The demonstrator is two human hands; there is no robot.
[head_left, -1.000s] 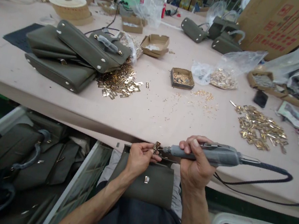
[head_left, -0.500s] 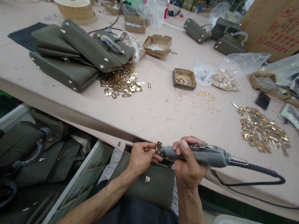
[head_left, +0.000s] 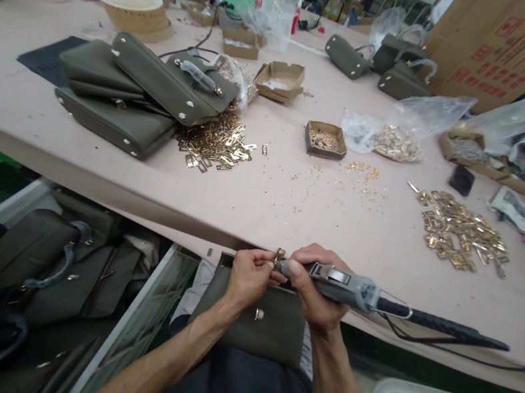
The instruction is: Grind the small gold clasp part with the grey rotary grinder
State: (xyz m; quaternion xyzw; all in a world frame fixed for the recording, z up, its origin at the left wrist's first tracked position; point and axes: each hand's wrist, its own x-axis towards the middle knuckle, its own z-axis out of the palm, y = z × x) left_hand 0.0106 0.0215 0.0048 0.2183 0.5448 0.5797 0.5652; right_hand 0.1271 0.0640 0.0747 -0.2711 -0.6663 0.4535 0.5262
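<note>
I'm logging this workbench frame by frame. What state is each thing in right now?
left hand: pinching the gold fitting at the table edge
right hand: gripping the power screwdriver
gold fitting: held upright, tool tip against it
power screwdriver: lying level, cord trailing right
olive bag: on the lap, flap shut
stacked bags: piled flat on the table
small tray: open, holding small gold parts
</note>
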